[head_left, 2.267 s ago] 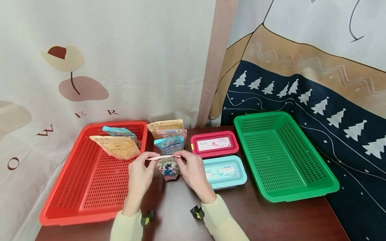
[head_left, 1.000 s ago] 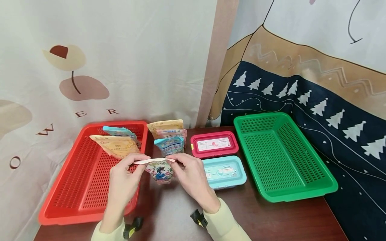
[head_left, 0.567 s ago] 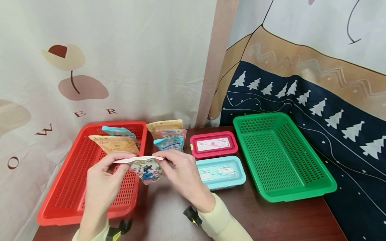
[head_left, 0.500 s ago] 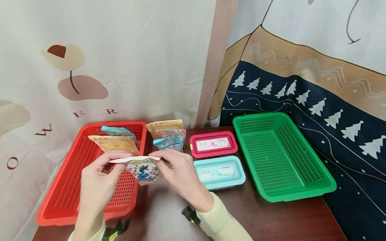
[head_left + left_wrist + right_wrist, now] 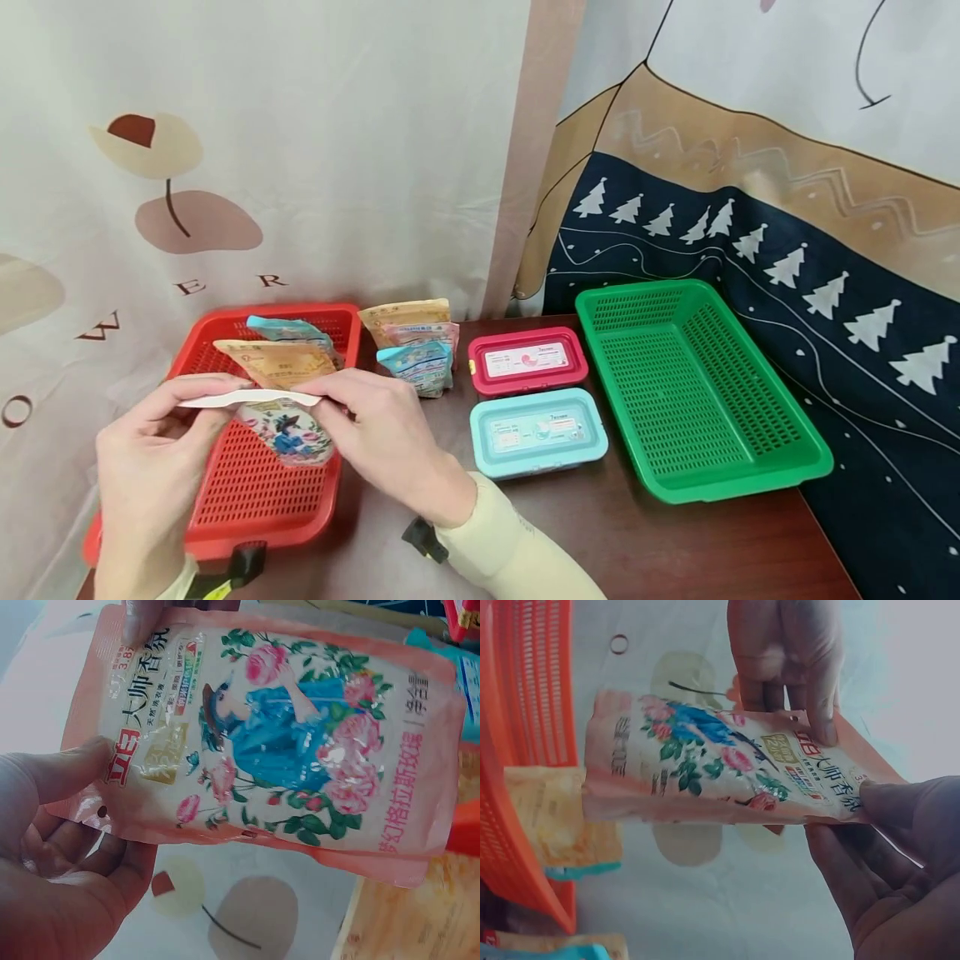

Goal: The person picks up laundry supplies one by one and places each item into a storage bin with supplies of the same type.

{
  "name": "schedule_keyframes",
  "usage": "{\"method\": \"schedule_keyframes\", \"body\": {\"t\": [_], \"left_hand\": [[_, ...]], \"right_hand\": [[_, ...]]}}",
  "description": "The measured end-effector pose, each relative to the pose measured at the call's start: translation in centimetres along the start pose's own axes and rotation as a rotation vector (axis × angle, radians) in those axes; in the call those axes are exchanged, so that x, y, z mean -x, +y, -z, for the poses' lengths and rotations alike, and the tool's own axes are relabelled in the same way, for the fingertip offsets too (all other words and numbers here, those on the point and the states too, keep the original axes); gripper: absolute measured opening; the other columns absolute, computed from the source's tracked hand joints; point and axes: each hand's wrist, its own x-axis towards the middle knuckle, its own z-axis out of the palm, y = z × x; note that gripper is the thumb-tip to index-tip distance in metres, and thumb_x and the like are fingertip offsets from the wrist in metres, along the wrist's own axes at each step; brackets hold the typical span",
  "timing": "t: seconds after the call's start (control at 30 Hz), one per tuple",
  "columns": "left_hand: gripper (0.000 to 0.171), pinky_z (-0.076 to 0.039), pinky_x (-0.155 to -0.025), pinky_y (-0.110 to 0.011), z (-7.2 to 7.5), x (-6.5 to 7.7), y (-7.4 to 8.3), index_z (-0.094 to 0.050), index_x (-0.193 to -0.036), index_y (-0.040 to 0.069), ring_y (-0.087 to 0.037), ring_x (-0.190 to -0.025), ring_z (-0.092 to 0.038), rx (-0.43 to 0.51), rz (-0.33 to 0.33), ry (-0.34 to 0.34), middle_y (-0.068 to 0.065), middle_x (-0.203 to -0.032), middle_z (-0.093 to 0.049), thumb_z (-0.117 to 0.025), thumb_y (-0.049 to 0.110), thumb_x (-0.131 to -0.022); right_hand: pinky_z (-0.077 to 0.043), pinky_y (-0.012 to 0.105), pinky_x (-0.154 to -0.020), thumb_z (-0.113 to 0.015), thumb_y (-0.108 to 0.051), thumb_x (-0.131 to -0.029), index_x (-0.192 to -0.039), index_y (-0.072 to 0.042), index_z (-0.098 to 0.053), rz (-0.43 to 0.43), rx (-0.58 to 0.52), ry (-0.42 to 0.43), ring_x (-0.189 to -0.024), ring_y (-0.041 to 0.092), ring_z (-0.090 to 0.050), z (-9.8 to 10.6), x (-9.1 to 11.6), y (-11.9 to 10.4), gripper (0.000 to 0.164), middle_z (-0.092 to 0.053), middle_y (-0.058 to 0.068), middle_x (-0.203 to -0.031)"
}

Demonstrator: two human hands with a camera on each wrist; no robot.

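Note:
A pink laundry detergent pouch with a rose and blue-figure print hangs upright over the red basket. Its top edge is pinched at one corner by my left hand and at the other by my right hand. In the left wrist view the pouch shows its printed front, with the left thumb pressed near a punched hole. Both hands grip the pouch in the right wrist view too. Behind it, inside the red basket, stand a tan pouch and a blue pouch.
Right of the red basket, a tan pouch, a pink pouch and a blue pouch stand together on the table. A magenta box and a light blue box lie beside a green basket.
Both hands have carried the pink detergent pouch left, from in front of the standing pouches to over the red basket. The blue pouch on the table now shows fully.

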Motion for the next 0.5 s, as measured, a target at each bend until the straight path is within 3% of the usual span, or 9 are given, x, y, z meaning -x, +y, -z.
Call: {"method": "schedule_keyframes", "body": {"t": [0.13,0.3,0.4,0.5], "left_hand": [[0.020,-0.055,-0.070,-0.013,1.1,-0.3,-0.2,-0.071,-0.108,-0.017,-0.016,-0.081,-0.067,-0.067,0.062,0.037,-0.008,-0.095,-0.076,-0.073,-0.014,-0.088],[0.021,-0.055,-0.071,-0.013,2.5,-0.7,-1.3,-0.069,-0.108,-0.019,-0.015,-0.083,-0.068,-0.042,0.070,0.043,-0.007,-0.095,-0.077,-0.071,-0.017,-0.088],[0.020,-0.054,-0.071,-0.012,3.1,-1.0,-1.9,-0.070,-0.108,-0.018,-0.013,-0.083,-0.068,-0.124,0.044,0.034,-0.003,-0.095,-0.077,-0.070,-0.017,-0.088],[0.020,-0.053,-0.068,-0.010,3.6,-1.6,-2.5,-0.073,-0.109,-0.013,-0.009,-0.079,-0.067,-0.282,0.040,0.019,0.004,-0.093,-0.076,-0.072,-0.013,-0.089]], "right_hand": [[-0.043,0.004,-0.074,-0.070,-0.014,-0.100,-0.115,-0.018,-0.079,0.025,0.044,-0.049,-0.090,-0.007,-0.062,-1.1,-0.5,-0.1,0.018,-0.076,-0.009,-0.108],[-0.042,0.004,-0.080,-0.069,-0.016,-0.100,-0.119,-0.021,-0.078,0.059,0.108,-0.117,-0.098,-0.007,-0.063,-2.3,-0.9,-0.1,0.021,-0.075,-0.011,-0.111],[-0.042,0.004,-0.078,-0.067,-0.018,-0.101,-0.121,-0.022,-0.077,0.055,0.130,-0.151,-0.097,-0.008,-0.062,-3.0,-1.3,0.0,0.023,-0.075,-0.012,-0.113],[-0.041,0.005,-0.074,-0.066,-0.017,-0.102,-0.122,-0.021,-0.077,0.042,0.138,-0.169,-0.093,-0.008,-0.059,-3.6,-1.7,0.4,0.024,-0.075,-0.011,-0.115]]}}
